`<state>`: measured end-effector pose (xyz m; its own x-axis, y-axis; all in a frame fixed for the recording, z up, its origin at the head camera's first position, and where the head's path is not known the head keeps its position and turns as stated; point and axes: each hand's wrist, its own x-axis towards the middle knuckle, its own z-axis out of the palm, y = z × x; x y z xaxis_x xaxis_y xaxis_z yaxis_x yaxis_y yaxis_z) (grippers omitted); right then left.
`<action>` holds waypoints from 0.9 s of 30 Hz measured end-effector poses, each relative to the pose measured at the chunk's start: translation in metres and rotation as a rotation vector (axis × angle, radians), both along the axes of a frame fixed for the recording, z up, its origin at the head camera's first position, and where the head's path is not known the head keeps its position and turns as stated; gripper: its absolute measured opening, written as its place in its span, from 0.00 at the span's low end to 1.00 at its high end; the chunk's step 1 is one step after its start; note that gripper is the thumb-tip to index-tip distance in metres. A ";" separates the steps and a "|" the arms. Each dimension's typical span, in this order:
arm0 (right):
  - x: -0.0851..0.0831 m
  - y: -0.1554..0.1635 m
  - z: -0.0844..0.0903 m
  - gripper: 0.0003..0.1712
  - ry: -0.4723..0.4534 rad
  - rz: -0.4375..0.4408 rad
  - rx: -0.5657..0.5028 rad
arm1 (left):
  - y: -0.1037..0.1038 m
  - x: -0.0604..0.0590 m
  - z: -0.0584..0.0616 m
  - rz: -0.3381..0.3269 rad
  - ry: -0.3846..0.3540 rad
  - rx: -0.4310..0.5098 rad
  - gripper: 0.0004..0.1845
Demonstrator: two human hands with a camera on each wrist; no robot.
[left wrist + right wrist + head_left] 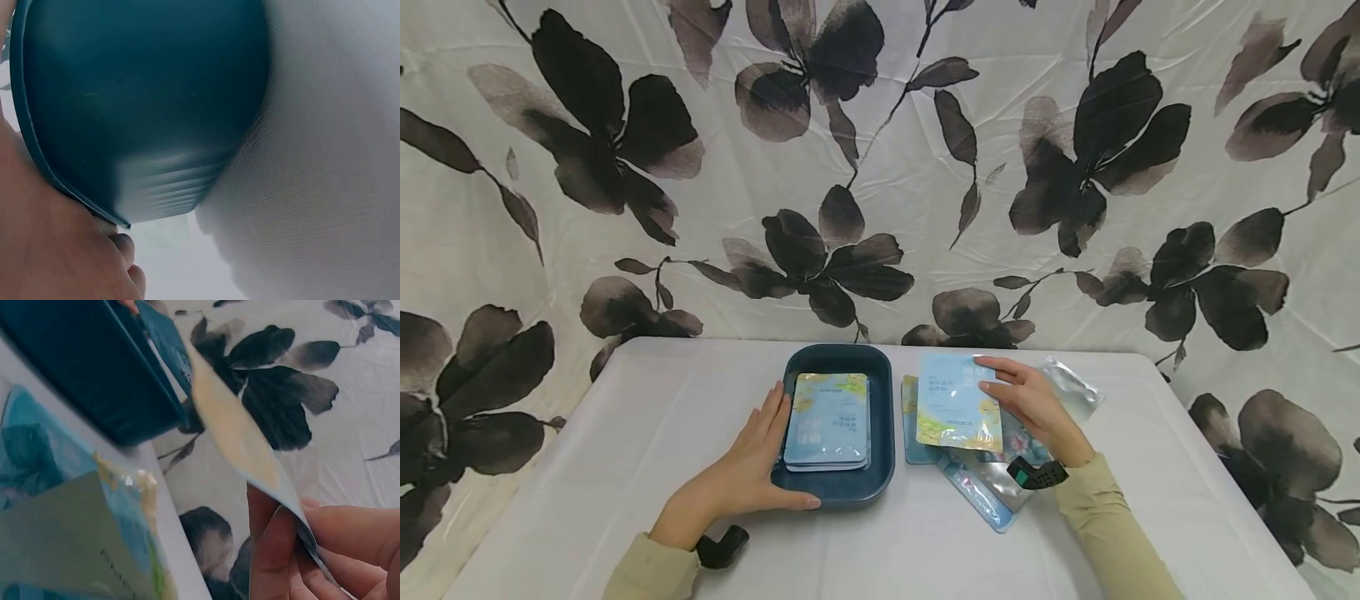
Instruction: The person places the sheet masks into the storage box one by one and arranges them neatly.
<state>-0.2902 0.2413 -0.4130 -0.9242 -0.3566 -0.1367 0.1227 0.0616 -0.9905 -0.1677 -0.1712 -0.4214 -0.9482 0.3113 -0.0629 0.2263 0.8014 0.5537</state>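
Observation:
A dark blue plastic tray (880,425) stands on the table, holding a small stack of light-blue sheet mask packets (827,421) with yellow floral ends. My left hand (737,467) rests against the tray's left side, its fingers stretched along the rim and its thumb at the front edge. To the right of the tray, my right hand (1033,400) pinches another sheet mask packet (955,404) by its right edge. That packet is seen nearly edge-on in the right wrist view, raised over a loose pile. In the left wrist view, the tray's outer wall (144,94) fills much of the picture.
Beneath the held packet lie overlapping packets, among them a blue one (976,492) and a silvery one (1071,383) at the back right. The white-covered table (880,558) ends at a floral cloth (880,167) hanging behind it.

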 end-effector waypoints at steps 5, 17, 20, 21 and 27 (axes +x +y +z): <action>-0.001 -0.016 0.006 0.28 -0.004 -0.010 -0.020 | -0.001 -0.001 -0.003 0.004 0.005 -0.005 0.81; 0.006 -0.048 -0.001 0.28 0.039 0.007 -0.095 | -0.004 0.000 -0.005 -0.010 -0.003 0.002 0.80; 0.008 -0.058 -0.002 0.28 0.055 0.012 -0.095 | -0.005 0.001 -0.005 -0.009 -0.005 -0.003 0.81; 0.008 -0.062 -0.003 0.27 0.049 0.010 -0.104 | -0.006 0.001 -0.005 -0.010 -0.004 -0.005 0.81; 0.010 -0.082 -0.003 0.26 0.046 0.005 -0.079 | -0.007 0.002 -0.004 -0.018 0.011 0.005 0.81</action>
<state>-0.2802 0.1594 -0.4161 -0.9269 -0.3695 -0.0654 0.0769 -0.0166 -0.9969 -0.1659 -0.1784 -0.4253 -0.9431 0.3287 -0.0510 0.2468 0.7943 0.5551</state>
